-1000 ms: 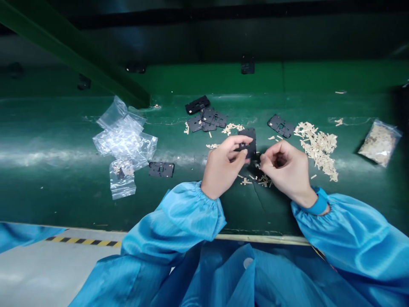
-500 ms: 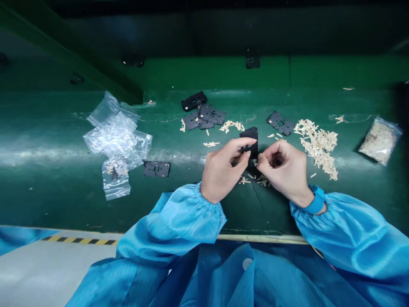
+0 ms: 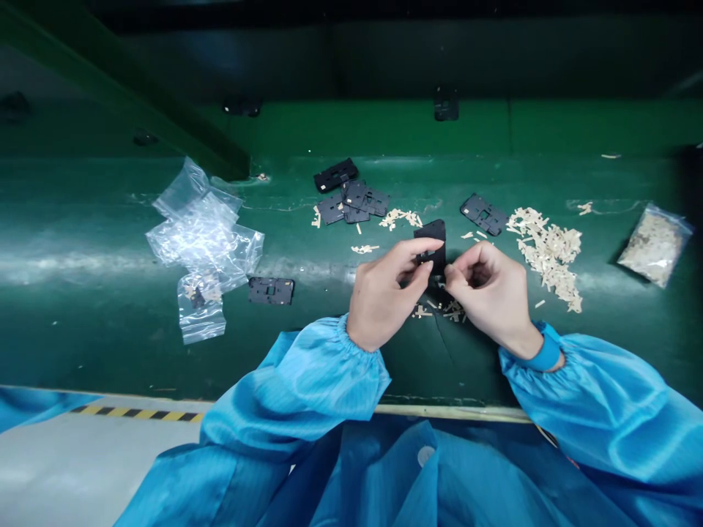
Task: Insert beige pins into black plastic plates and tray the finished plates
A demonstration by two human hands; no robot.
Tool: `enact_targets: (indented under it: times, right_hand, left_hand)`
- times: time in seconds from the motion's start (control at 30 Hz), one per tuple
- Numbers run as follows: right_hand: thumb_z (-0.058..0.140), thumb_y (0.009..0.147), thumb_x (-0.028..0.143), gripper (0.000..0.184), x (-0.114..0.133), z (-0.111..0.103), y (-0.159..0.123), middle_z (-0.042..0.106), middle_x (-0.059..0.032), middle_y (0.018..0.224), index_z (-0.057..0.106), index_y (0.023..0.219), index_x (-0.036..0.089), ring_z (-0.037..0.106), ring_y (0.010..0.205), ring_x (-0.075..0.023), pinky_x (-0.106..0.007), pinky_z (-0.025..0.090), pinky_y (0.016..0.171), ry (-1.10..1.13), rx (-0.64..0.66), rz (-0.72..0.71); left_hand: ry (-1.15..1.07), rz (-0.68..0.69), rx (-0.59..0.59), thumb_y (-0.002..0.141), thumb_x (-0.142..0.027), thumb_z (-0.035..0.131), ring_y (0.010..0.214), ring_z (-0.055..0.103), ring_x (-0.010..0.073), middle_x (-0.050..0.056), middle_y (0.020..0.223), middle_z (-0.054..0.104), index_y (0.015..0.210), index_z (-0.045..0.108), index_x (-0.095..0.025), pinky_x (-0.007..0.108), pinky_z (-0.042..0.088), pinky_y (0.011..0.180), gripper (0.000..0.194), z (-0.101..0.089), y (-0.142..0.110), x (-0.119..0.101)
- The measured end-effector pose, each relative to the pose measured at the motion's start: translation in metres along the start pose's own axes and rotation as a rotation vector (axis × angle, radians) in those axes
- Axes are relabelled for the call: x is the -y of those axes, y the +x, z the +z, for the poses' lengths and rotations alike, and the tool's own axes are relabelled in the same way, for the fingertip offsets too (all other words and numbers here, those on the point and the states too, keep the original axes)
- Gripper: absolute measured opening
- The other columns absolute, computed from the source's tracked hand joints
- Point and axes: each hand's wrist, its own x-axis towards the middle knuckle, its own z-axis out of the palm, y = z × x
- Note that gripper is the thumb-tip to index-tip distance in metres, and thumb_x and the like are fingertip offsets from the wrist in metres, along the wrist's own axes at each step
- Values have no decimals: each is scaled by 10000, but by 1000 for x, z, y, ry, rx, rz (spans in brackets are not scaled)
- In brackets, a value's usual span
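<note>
Between thumb and fingers, my left hand (image 3: pixel 381 296) grips a flat black plastic plate (image 3: pixel 437 236), tilted up from the bench. Close to the plate's right edge, my right hand (image 3: pixel 488 293) is pinched; whatever its fingertips hold is hidden. Small cream strips (image 3: pixel 422 311) lie on the bench beneath the hands. Beyond my left hand lies a pile of similar black plates (image 3: pixel 359 199), with another plate (image 3: pixel 484 214) beyond my right hand. A heap of cream strips (image 3: pixel 549 249) spreads to the right of that plate.
Clear plastic bags (image 3: pixel 206 234) lie at the left, one small bag (image 3: pixel 201 311) holding bits. A single black plate (image 3: pixel 271 290) rests near them. A filled zip bag (image 3: pixel 655 245) lies at the far right. A green beam (image 3: pixel 165 110) crosses the upper left.
The view has shifted very slightly. Both hands keep almost the same pose at the black plate, and the things on the bench stay where they were.
</note>
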Motion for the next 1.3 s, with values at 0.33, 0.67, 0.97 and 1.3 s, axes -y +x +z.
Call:
enact_targets:
  times: [0.33,0.67,0.97,1.3]
  right_hand:
    - [694,821,191,149,0,0,1,594,17,629,578,733,222,508,527,-118,-266,394,489,39,-6,46]
    - [690,796,163,138,-1,1,1,592,35,604,584,722,210,501,504,-103,-249,382,476,14,-36,-17]
    - [687,817,181,146,-1,1,0,590,30,610,581,719,207,507,507,-104,-252,389,481,13,-8,-30]
    - [697,819,178,143,-2,0,1,585,31,610,588,732,210,503,509,-108,-252,382,474,36,-30,-6]
  left_hand:
    - [-14,8,0,937,-183,654,846,766,108,-23,1014,801,1184,731,-281,202,620,823,277,-1,0,-1]
    - [28,63,-16,938,-164,654,820,766,85,-45,971,800,1191,723,-283,156,619,779,288,0,0,2]
    - [24,58,-17,935,-164,655,796,764,86,-44,965,803,1195,724,-282,165,622,771,294,1,0,2]
    - [37,70,-6,947,-165,638,801,763,86,-39,974,800,1204,715,-277,165,620,766,291,0,0,2]
